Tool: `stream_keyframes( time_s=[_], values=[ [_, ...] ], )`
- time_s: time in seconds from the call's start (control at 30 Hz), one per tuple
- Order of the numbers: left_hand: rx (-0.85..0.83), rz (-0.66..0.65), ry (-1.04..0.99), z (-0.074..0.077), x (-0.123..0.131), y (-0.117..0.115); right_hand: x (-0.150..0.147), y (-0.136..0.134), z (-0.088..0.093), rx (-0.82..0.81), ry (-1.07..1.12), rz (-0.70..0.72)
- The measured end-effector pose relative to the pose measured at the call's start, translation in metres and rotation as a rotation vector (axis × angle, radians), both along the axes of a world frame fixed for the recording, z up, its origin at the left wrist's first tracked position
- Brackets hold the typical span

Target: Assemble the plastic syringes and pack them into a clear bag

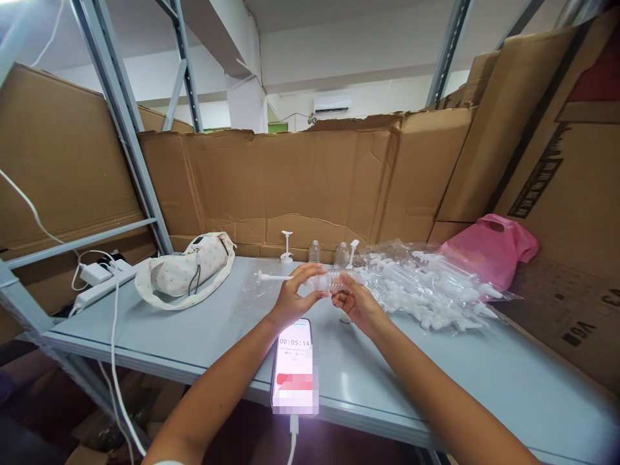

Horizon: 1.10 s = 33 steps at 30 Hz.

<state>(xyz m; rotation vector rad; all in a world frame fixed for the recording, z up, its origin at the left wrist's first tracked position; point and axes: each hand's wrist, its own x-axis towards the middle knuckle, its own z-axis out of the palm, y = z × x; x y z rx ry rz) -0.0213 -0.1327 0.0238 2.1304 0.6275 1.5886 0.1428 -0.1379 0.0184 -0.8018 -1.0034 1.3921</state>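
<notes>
My left hand point(295, 294) is closed around the white pump head end of a small clear bottle point(333, 279), whose thin nozzle point(271, 278) sticks out to the left. My right hand point(356, 302) grips the ribbed clear body of the same bottle from the right. Both hands hold it lying sideways just above the grey table point(194, 329). Behind them stand two small clear bottles point(314, 252) and two white pump heads point(287, 245). A clear bag of pumps and bottles point(426, 284) lies to the right.
A phone point(293, 365) showing a timer lies at the table's front edge under my left forearm. A white patterned pouch point(186, 268) and a power strip with chargers point(99, 281) sit at left. A pink plastic bag point(489, 248) and cardboard walls surround the table.
</notes>
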Motion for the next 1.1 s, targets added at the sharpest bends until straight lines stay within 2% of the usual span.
stream_keyframes(
  time_s=[0.17, 0.23, 0.3, 0.4, 0.47, 0.57, 0.63, 0.73, 0.93, 1.1],
  values=[
    [0.045, -0.028, 0.101, -0.002, 0.000, -0.001, -0.002, -0.002, -0.003, -0.106, -0.044, 0.060],
    [-0.015, -0.007, 0.039, -0.003, 0.003, 0.000, -0.002, -0.001, -0.003, -0.073, -0.076, 0.088],
    [-0.147, -0.008, -0.112, -0.003, 0.005, 0.003, 0.000, 0.000, -0.002, -0.023, -0.090, 0.071],
    [-0.379, -0.100, -0.357, -0.001, 0.005, 0.010, 0.005, 0.003, 0.001, 0.109, -0.133, -0.101],
    [-0.509, -0.165, -0.444, 0.001, 0.002, 0.014, 0.010, 0.005, 0.003, 0.278, -0.227, -0.232],
    [-0.664, -0.239, -0.443, 0.003, -0.004, 0.018, 0.017, 0.007, 0.003, 0.507, -0.424, -0.253],
    [-0.723, -0.277, -0.405, 0.003, -0.008, 0.020, 0.019, 0.008, 0.001, 0.570, -0.543, -0.233],
    [-0.722, -0.294, -0.359, 0.002, -0.011, 0.022, 0.020, 0.011, -0.002, 0.540, -0.626, -0.233],
    [-0.673, -0.234, -0.311, 0.000, -0.011, 0.025, 0.021, 0.010, 0.001, 0.374, -0.600, -0.198],
    [-0.606, -0.212, -0.286, -0.002, -0.011, 0.026, 0.022, 0.007, 0.004, 0.346, -0.659, -0.193]
  ],
)
